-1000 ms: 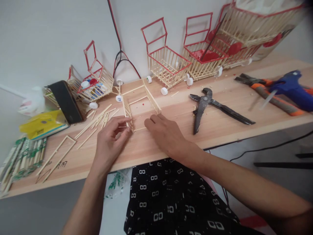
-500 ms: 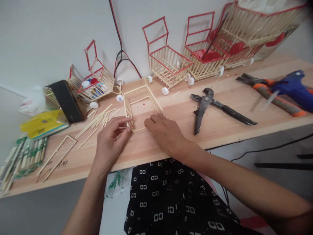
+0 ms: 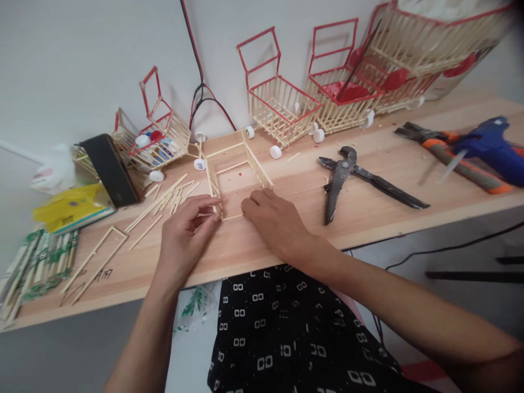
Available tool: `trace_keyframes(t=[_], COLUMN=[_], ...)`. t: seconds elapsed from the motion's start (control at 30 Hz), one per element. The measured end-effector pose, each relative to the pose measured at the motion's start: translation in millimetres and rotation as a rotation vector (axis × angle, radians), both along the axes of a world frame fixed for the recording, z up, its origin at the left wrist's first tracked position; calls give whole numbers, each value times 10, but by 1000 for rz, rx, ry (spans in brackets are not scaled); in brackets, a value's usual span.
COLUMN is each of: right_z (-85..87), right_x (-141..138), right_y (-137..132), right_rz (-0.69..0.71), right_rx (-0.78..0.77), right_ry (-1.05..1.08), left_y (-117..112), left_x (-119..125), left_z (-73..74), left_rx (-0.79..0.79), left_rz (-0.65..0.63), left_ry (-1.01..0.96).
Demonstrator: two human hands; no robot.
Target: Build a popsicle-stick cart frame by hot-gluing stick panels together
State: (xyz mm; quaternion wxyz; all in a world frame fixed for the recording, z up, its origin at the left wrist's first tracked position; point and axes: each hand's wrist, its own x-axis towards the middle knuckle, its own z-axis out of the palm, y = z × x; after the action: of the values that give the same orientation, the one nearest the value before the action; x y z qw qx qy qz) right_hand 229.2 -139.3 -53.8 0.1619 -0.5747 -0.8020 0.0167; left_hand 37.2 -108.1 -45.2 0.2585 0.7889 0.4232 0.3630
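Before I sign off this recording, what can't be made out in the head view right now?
All in the head view:
- Fingertips of the right hand: hidden by the hand itself, so their exact grip can't be told.
- Near right corner of the stick frame: covered by that hand.
- Blue glue gun: cut off by the right edge.
- White contents at upper right: cut off by the top edge.

- Yellow packet (image 3: 73, 206): print too blurred to read.
- Tabletop (image 3: 139, 267), in front of the packet: black handwriting (image 3: 105, 274), unclear.
- Wrapped sticks (image 3: 52, 256) beside the packet: green print, illegible.
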Motion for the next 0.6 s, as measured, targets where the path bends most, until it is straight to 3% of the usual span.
trace_keyframes(t=[0.6], right_z=[-59], right_x=[-4], right_y=[34], right_rz=[69], right_rx=[67], right_ry=[-31], left_y=[3], left_x=[-12], left_z=[-13], left_rx=[-11], left_rz=[-6], left_ry=[-19])
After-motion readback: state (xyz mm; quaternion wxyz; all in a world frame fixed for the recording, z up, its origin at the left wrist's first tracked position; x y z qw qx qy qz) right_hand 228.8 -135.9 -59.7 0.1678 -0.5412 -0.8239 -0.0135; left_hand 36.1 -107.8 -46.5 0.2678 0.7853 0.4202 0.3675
